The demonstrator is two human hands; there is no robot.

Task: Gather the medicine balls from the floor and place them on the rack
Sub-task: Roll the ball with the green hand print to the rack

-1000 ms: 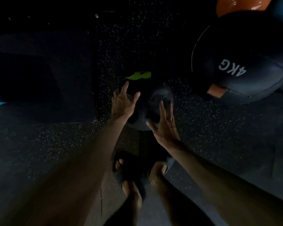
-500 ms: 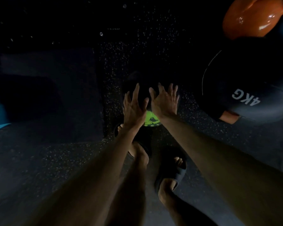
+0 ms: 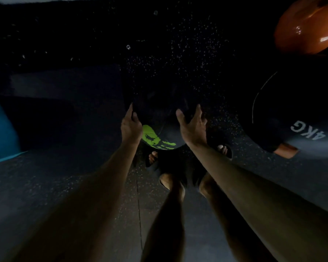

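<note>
Cupping the black medicine ball [image 3: 159,118] from either side, the left hand [image 3: 131,127] and right hand [image 3: 193,127] each curl round its flanks, low in front of the toes [image 3: 153,156]. It looks dense and smooth, likely slippery, so 2 palms set opposite and slightly under should carry it best. A bigger 4KG ball [image 3: 292,114] lies on the floor [image 3: 45,186] to its right.

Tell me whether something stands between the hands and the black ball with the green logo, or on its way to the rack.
Nothing stands between them: the left hand and the right hand grip the black ball on its two sides. The rack is not in view, so that way cannot be judged.
</note>
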